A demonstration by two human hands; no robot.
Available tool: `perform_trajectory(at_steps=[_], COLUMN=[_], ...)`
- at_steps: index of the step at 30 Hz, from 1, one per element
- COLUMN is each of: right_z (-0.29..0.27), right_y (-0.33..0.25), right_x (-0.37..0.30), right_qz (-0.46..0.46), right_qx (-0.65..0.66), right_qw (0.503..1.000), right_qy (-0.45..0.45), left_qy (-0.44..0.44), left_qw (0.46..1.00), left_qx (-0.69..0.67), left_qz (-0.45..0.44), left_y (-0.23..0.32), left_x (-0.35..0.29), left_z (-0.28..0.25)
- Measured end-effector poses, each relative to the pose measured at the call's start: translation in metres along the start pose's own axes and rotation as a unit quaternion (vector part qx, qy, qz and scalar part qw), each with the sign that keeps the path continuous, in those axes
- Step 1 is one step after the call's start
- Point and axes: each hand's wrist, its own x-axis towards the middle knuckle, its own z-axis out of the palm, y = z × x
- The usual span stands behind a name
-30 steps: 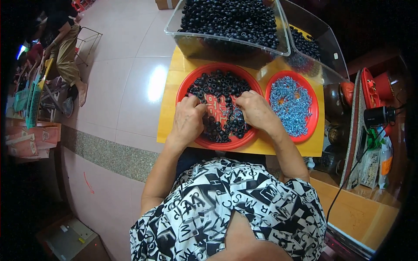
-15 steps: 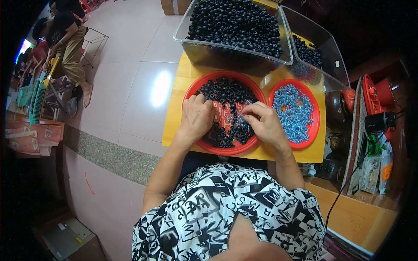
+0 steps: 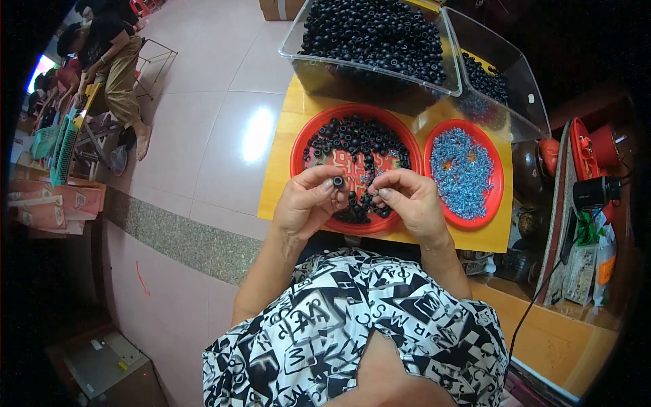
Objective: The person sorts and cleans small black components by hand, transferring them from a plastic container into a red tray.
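Note:
My left hand [image 3: 303, 203], over the left part of a round red tray [image 3: 298, 139], pinches a small black round cap [image 3: 338, 182] with a hollow end turned up. To its right, my right hand [image 3: 410, 202] has thumb and forefinger pressed together above the same tray; what is between them is too small to make out. Loose black caps [image 3: 349, 134] lie in the tray in a far heap and a nearer one, with a few shiny bits among them. A red oval tray [image 3: 499, 180] holds many small silvery-blue metal pieces [image 3: 461, 169], apparently screws.
A clear plastic bin [image 3: 369, 71] full of black caps stands behind the trays on the yellow table [image 3: 274, 183]. Another clear bin [image 3: 508, 112] sits beside it. Jars and a black device [image 3: 593, 193] are at the right. Far left, a person [image 3: 112, 61] works at another table.
My left hand has come up from the tray, turned palm upward, and now shows a black cap in its fingertips. My right hand has moved slightly nearer me, still pinched.

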Motion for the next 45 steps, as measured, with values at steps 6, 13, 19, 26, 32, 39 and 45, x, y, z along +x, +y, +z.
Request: perform_trajectory(at_steps=[6, 13, 19, 26, 32, 39, 45], right_z=[0.017, 0.034, 0.035, 0.031, 0.026, 0.009, -0.013], right_y=[-0.005, -0.021, -0.021, -0.019, -0.016, 0.000, 0.009], right_x=[-0.007, -0.017, -0.016, -0.020, -0.019, -0.001, 0.039], right_qz=[-0.050, -0.116, -0.170, -0.171, -0.106, -0.008, -0.183], right_qx=[-0.063, -0.152, -0.255, -0.313, -0.282, -0.259, -0.447], right_qw=[0.997, 0.981, 0.952, 0.934, 0.953, 0.963, 0.874], right_qy=[-0.013, -0.041, -0.031, -0.036, -0.038, -0.068, 0.061], left_qy=[-0.035, -0.012, 0.030, 0.059, 0.027, 0.034, 0.073], left_qw=[0.997, 1.000, 0.998, 0.985, 0.966, 0.985, 0.997], left_qx=[-0.060, -0.016, 0.053, 0.143, 0.239, 0.167, 0.016], left_qz=[-0.037, -0.012, 0.022, 0.073, 0.095, 0.027, -0.001], left_y=[-0.004, -0.010, -0.016, -0.024, -0.028, -0.023, -0.023], left_x=[-0.012, -0.021, -0.025, -0.031, -0.031, -0.027, -0.024], left_z=[0.005, 0.009, 0.017, 0.017, 0.014, 0.009, -0.011])
